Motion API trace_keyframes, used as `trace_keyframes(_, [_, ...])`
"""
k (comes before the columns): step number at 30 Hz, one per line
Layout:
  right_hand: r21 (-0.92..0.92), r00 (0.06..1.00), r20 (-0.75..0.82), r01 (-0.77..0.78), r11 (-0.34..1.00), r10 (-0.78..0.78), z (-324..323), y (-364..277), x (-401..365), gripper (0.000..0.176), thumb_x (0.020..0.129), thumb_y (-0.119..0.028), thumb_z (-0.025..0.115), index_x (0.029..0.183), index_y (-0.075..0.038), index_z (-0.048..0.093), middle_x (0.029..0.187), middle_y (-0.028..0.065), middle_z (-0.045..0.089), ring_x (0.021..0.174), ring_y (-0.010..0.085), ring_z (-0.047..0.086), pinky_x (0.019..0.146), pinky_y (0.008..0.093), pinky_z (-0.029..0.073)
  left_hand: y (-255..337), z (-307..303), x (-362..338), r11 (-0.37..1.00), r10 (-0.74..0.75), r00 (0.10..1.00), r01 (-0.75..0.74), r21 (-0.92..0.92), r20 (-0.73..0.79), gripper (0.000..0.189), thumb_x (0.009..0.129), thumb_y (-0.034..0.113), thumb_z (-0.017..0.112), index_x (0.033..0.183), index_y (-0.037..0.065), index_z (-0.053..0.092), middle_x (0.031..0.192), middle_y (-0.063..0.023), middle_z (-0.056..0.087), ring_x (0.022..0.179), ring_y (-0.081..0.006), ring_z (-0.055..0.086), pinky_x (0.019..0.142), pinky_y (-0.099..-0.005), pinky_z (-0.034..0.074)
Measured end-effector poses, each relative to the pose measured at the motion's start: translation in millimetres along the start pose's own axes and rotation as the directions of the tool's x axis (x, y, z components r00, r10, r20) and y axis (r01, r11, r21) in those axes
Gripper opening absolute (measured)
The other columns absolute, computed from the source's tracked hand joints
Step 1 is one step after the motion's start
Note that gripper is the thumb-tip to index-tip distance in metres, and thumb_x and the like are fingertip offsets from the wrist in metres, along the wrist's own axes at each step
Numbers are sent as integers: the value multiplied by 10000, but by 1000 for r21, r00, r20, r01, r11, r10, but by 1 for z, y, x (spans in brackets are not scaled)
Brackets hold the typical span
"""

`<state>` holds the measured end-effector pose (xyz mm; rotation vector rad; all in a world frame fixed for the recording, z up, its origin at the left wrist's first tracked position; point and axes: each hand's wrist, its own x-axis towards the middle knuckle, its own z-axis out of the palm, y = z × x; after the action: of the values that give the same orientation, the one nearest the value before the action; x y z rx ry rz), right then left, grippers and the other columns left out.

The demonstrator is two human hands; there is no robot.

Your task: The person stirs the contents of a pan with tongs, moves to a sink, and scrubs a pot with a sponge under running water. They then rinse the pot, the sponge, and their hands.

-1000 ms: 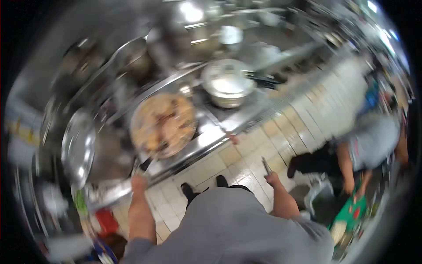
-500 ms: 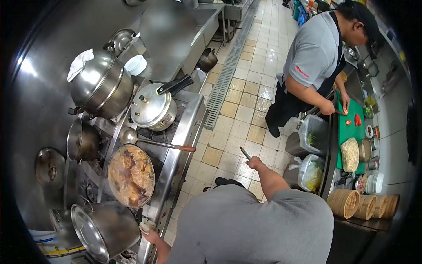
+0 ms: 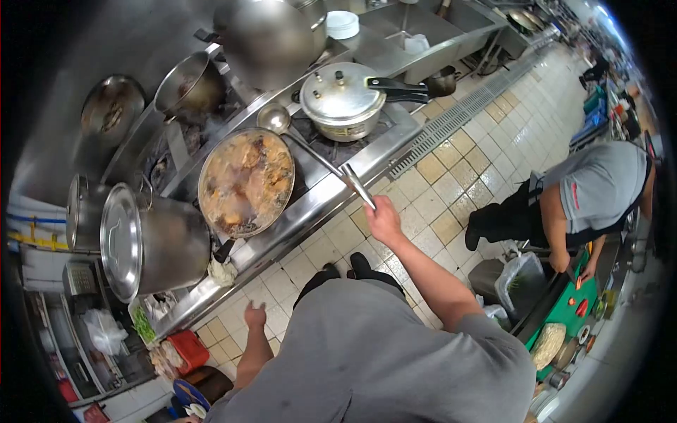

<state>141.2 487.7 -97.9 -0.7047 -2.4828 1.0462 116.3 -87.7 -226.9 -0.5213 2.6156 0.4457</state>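
Stove (image 3: 310,211) ahead of me, to my left. On it, in a row: lidded pot (image 3: 151,243) nearest my left hand (image 3: 255,316), pan (image 3: 247,182) beyond it, pressure cooker (image 3: 343,99) farthest. Ladle (image 3: 275,118) lies between pan and cooker, its handle toward the metal tool (image 3: 358,185) in my right hand (image 3: 384,218). Floor grate (image 3: 458,116) runs beside the stove. A co-worker (image 3: 599,187) stands well to my right at a cutting board (image 3: 575,303).

Square beige and white floor tiles (image 3: 444,183) fill the middle of the room and shine with glare toward the far right. A long metal drain grate (image 3: 458,116) runs through them, just beside a stainless steel cooking range (image 3: 296,225) on the left. A steel wall (image 3: 141,35) backs the range. A steel sink counter (image 3: 416,25) stands at the far end, and a dark worktop (image 3: 546,310) lines the right side.
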Motion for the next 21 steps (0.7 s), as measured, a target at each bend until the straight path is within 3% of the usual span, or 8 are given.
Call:
trace_keyframes(2, [-7,998,55,-28,1000,28,21,-32,25,345,1003,-332,612,1155,-23,615,1106,240,645,1043,445,620,878,544,513,-43,38,13,998,35,954,-17,-66,298,735,850,392,804,1441,14,584,1409,-286,603,1312,-395,590,1109,-432,471])
trace_keyframes(4, [-26,992,104,-64,998,67,41,-52,30,361,998,-332,619,1170,-15,617,1160,241,634,1076,445,608,906,538,512,-55,45,-5,868,404,804,-487,94,436,712,859,399,799,1426,16,602,1323,-268,671,1071,-349,715,919,-421,576])
trace_keyframes(6, [-24,999,-45,6,1000,-7,61,-51,36,298,987,-273,645,1106,0,637,1066,254,627,1039,456,600,874,540,500,-37,39,-46,987,37,899,37,-159,436,701,886,404,786,1444,26,595,1095,-207,761,566,-169,618,522,-352,537])
trace_keyframes(8, [-11,998,-31,62,998,-62,60,-51,33,307,985,-246,656,1174,-4,642,1079,261,633,1033,458,607,888,520,500,-60,55,-45,989,124,869,-66,-136,478,706,883,412,790,1438,20,599,1094,-218,758,633,-210,669,554,-367,556])
trace_keyframes(10, [126,998,41,-56,990,51,44,-46,25,332,999,-274,645,1141,24,615,1129,269,627,1060,443,609,942,511,485,-58,55,-63,971,-50,856,163,-177,514,715,882,426,789,1431,9,602,1096,-226,753,700,-240,711,606,-380,585])
trace_keyframes(13, [234,996,-87,12,972,9,6,-26,23,277,1045,-238,588,1128,26,588,1056,199,620,977,321,604,878,446,489,-26,52,-73,981,168,883,-194,14,439,687,850,476,754,1323,-16,674,1296,-265,681,1264,-382,627,1103,-426,486])
trace_keyframes(19, [534,915,-254,-137,834,313,-80,33,72,196,1094,-230,511,1091,-36,538,864,28,495,753,127,489,697,306,427,211,-13,-106,835,540,782,-452,-312,312,455,952,304,727,1349,87,681,870,-120,768,754,-193,720,770,-341,572])
trace_keyframes(21, [586,887,-381,13,810,261,-121,30,104,209,1100,-257,494,1083,-54,542,851,25,514,733,102,484,690,295,429,321,-38,-128,760,635,676,-459,-461,374,407,973,216,715,1364,111,677,865,-82,747,732,-116,639,739,-305,545])
